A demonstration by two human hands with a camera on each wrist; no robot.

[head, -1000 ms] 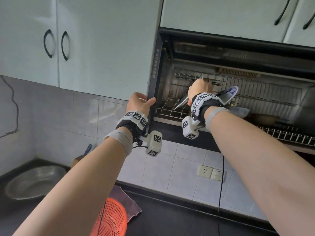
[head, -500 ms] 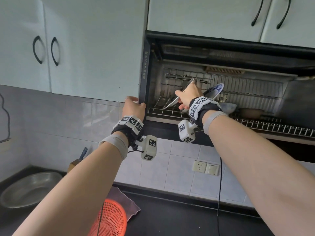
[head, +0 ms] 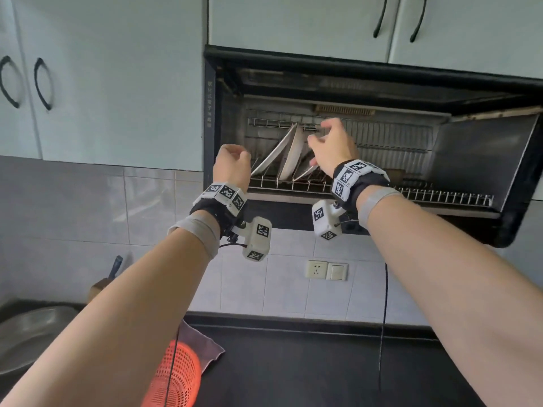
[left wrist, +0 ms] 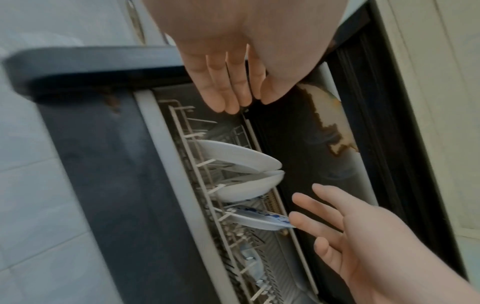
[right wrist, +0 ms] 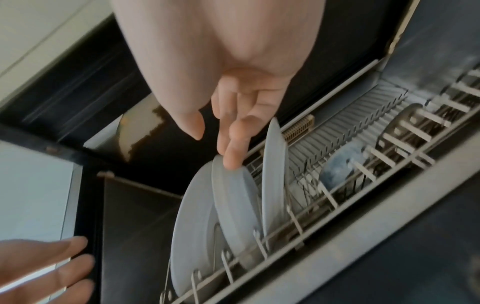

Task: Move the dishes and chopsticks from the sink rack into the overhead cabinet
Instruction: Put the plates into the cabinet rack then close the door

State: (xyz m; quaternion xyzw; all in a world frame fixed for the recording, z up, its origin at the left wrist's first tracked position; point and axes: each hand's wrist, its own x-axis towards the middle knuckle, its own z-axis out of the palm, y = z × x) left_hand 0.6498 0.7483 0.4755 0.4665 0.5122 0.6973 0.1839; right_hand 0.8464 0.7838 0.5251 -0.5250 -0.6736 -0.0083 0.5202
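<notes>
The overhead cabinet [head: 382, 92] stands open with a wire rack [head: 440, 196] inside. At the rack's left end two white plates [head: 271, 155] lean together on edge, and a blue-patterned plate [left wrist: 259, 220] stands just right of them. My right hand [head: 323, 133] hovers in front of the plates with fingers spread and relaxed. Its fingertips [right wrist: 230, 162] sit at the plate rims and grip nothing. My left hand [head: 235, 155] is raised at the cabinet's left edge. Its fingers [left wrist: 228, 92] are straight and hold nothing.
The cabinet's door flap [head: 484, 160] hangs open at the right. Another blue dish [left wrist: 249, 259] lies further along the rack. Below are a black counter, an orange colander [head: 176, 374], a steel basin [head: 26, 333] and a wall socket [head: 316, 268].
My right hand has let go of the blue-patterned plate, which now stands in the rack. My left hand has come off the cabinet's edge and risen slightly.
</notes>
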